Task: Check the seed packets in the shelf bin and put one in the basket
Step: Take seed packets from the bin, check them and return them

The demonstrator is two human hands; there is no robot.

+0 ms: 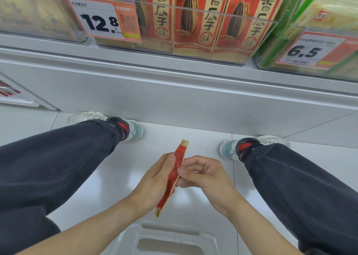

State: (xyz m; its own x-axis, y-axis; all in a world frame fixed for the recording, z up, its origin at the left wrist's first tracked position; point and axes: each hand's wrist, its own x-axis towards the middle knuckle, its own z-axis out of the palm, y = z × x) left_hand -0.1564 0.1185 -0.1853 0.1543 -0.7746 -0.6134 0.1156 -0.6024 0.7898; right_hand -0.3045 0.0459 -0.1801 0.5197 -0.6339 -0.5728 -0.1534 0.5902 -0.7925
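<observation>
A red and tan seed packet (173,177) is held edge-on between my knees, above the floor. My left hand (155,179) grips its left face with the thumb along the top. My right hand (205,175) pinches its right edge with thumb and curled fingers. Right below my hands stands the pale translucent basket (211,239), its rim at the bottom of the frame. On the shelf above, a clear plastic bin (251,20) holds several upright red seed packets (195,18) printed with a sunflower seed.
A 12.8 price tag (102,20) hangs on the bin's left front. To the right, a bin of green and yellow packets (327,9) carries a 6.5 tag (308,51). A grey shelf base (174,92) runs across; my shoes (133,131) touch it.
</observation>
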